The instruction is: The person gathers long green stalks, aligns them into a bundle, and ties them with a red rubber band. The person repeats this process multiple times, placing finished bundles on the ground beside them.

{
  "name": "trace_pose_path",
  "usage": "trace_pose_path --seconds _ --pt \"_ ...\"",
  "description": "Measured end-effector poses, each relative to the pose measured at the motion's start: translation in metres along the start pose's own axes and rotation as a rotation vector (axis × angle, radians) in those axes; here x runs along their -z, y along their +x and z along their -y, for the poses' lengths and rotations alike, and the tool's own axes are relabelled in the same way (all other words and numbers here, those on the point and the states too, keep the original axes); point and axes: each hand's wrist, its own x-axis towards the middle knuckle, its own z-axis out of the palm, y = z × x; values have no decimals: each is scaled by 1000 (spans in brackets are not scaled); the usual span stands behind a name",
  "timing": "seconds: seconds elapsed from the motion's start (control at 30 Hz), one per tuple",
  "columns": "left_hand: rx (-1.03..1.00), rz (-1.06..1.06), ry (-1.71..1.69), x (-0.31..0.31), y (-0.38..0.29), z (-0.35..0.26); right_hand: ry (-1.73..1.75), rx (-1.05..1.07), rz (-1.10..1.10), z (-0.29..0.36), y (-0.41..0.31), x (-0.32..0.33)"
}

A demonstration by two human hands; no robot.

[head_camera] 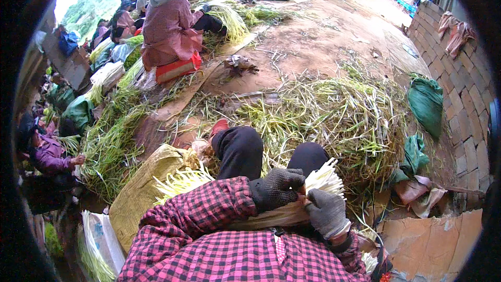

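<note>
A bundle of pale stalks [325, 178], probably blanched chives, lies across my lap with its whitish ends fanned to the right. My left hand [278, 188], in a dark dotted work glove, curls around the bundle from the left. Close beside it, my right hand [328, 213] in a grey glove has its fingers bent against the bundle's near side. Something thin and brownish shows between the two hands, too small to make out. Yellow leaf ends [184, 182] stick out beyond my left sleeve, above a yellow woven sack [145, 188].
A heap of leaf trimmings [332, 113] lies before my knees. Green sacks [426, 103] and a brick wall [454, 82] stand at right, with cardboard [434, 239] nearer. Another person [170, 27] sits ahead; a person in purple [53, 150] is at left, near piled greens [113, 145].
</note>
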Motion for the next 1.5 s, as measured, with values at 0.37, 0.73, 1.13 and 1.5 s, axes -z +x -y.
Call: trace_pose_path --seconds 0.37,0.73,1.13,1.5 --pt "-66 63 393 -2 7 -31 176 -24 -34 -1 -7 3" --pt "-1 55 436 -9 10 -46 924 -110 -542 -84 -44 38" --pt "32 59 427 -13 22 -47 1056 157 -303 -95 7 -1" --pt "138 -206 49 27 29 -30 1042 1 -733 -123 -17 36"
